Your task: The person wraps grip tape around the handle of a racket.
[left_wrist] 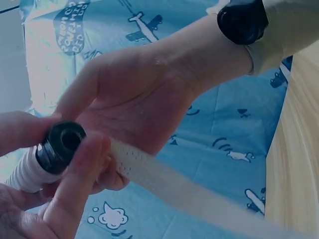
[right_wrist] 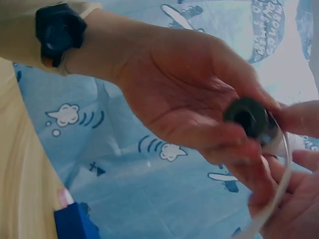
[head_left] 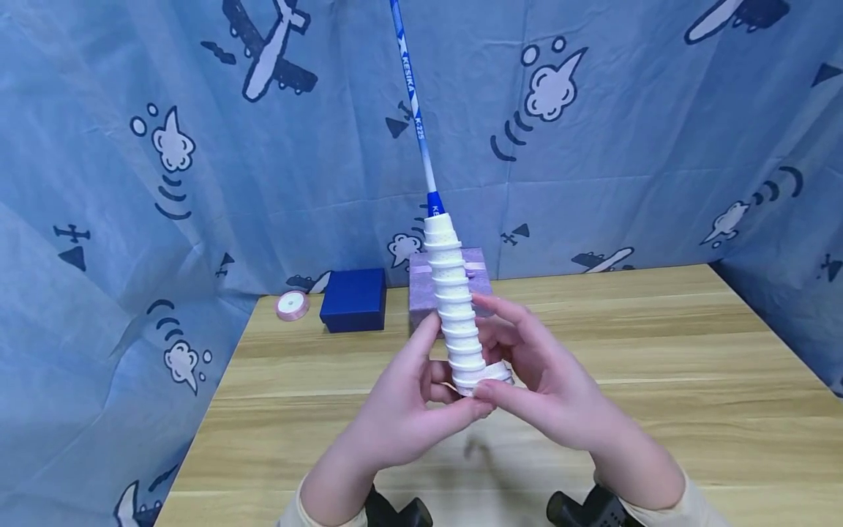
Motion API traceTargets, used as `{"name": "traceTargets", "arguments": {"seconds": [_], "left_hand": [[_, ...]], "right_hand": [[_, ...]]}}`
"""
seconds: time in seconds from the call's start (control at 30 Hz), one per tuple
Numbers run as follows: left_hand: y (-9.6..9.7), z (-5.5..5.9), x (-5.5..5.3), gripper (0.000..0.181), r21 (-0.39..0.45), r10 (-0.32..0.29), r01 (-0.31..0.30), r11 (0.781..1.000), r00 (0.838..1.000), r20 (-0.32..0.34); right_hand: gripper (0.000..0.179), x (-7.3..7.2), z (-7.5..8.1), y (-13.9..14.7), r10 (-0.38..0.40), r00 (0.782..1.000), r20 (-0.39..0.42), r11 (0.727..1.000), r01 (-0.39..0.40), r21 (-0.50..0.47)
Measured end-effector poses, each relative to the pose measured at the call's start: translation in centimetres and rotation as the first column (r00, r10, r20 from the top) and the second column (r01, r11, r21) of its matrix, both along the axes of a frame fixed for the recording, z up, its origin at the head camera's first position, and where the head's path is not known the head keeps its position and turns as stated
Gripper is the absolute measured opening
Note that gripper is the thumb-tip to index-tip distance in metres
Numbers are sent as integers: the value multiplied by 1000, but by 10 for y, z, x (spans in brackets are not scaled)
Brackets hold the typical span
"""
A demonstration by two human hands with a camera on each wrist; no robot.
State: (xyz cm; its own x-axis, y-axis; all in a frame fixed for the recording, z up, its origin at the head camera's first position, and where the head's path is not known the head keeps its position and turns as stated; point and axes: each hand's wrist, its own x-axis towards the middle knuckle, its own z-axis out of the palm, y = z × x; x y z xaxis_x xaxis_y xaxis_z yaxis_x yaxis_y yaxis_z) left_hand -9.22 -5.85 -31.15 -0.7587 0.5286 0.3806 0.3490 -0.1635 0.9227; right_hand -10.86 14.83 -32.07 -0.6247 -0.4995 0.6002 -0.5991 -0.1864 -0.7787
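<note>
A badminton racket stands upright in the head view, its blue-and-white shaft rising above a handle wrapped in white ridged grip tape. My left hand holds the handle near its lower end, thumb stretched across the base. On the other side my right hand pinches the white grip tape strip between thumb and fingers at the handle's bottom. In the left wrist view a dark butt cap shows between fingers, and the perforated strip trails off to the lower right. The racket head is out of view.
Behind the hands, a purple box with a ribbon sits partly hidden by the handle. Left of it are a dark blue box and a pink ribbon spool. A blue patterned cloth hangs behind the wooden table.
</note>
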Motion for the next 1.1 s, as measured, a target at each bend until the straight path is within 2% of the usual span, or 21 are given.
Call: {"name": "traceTargets", "arguments": {"seconds": [0.1,0.2,0.3,0.37,0.43,0.5,0.6,0.67,0.73,0.8,0.93,1.1], "left_hand": [[-3,-1,-3,83,86,-114,111,990,993,21],[-5,-2,-6,82,153,-206,197,968,978,42],[-5,-2,-8,82,186,-260,247,951,965,45],[-5,-3,-9,80,177,-259,250,952,965,30],[-5,-4,-9,78,141,-223,220,965,975,4],[-4,-4,-9,73,89,-158,160,983,987,-19],[-3,-3,-7,66,14,2,-1,1000,1000,-31],[-2,-2,-6,62,-13,117,-118,993,993,-29],[-1,0,-5,61,-27,227,-228,973,974,-25],[0,1,-5,63,-39,306,-307,951,952,-27],[0,3,-7,67,-49,358,-358,933,934,0],[-1,1,-8,71,-53,355,-353,934,934,42]], "right_hand": [[81,-3,0,3,130,991,22,991,-129,-38],[78,-5,0,3,246,967,61,966,-240,-97],[79,-6,1,1,291,954,73,950,-279,-142],[80,-6,1,0,282,957,65,951,-269,-153],[80,-5,0,-1,250,967,47,959,-240,-151],[81,-4,0,-2,200,979,36,972,-194,-134],[83,-2,0,-3,98,995,20,991,-96,-90],[86,-1,0,-4,23,1000,13,999,-22,-44],[89,0,0,-6,-45,999,6,999,45,4],[90,1,0,-7,-100,995,2,993,100,61],[89,2,-1,-10,-171,985,-18,974,172,148],[88,4,-1,-15,-244,969,-47,945,248,215]]}}
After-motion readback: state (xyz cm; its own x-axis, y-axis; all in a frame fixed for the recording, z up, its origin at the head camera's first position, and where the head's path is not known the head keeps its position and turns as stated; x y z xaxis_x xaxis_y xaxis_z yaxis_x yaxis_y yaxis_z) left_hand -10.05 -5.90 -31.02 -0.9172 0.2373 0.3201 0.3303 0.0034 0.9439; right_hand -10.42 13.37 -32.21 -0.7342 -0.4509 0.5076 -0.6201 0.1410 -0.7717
